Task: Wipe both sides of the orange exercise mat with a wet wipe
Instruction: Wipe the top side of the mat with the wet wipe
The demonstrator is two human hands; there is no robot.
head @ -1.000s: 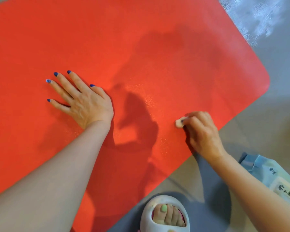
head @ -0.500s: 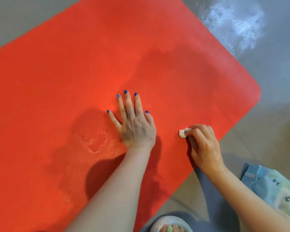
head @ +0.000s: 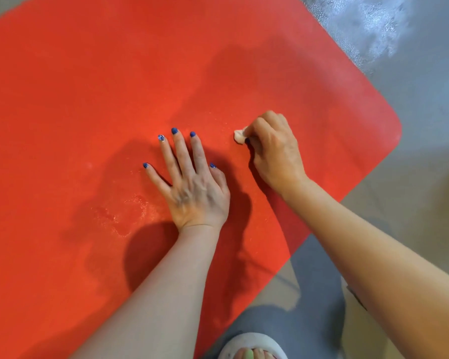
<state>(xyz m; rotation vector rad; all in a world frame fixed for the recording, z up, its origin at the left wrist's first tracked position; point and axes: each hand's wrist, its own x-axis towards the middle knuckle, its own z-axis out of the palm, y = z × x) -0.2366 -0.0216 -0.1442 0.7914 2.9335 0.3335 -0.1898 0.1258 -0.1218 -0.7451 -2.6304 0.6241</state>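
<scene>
The orange exercise mat (head: 114, 86) lies flat on the grey floor and fills most of the view, its rounded corner at the right. My left hand (head: 192, 187) presses flat on the mat near its middle, fingers spread and straight. Just to its right, my right hand (head: 272, 151) has its fingers curled round a small crumpled white wet wipe (head: 239, 136) and holds it against the mat. Only a bit of the wipe shows past the fingers. A damp patch (head: 119, 213) glistens on the mat left of my left wrist.
Grey floor (head: 412, 177) surrounds the mat on the right, with a shiny pale patch (head: 379, 24) at the top right. My foot in a white slipper (head: 252, 348) stands at the bottom edge, just off the mat.
My left hand slid right across the mat from its left part to the middle. My right hand moved the wipe up and inward from the mat's near edge. The blue wipe packet left the view.
</scene>
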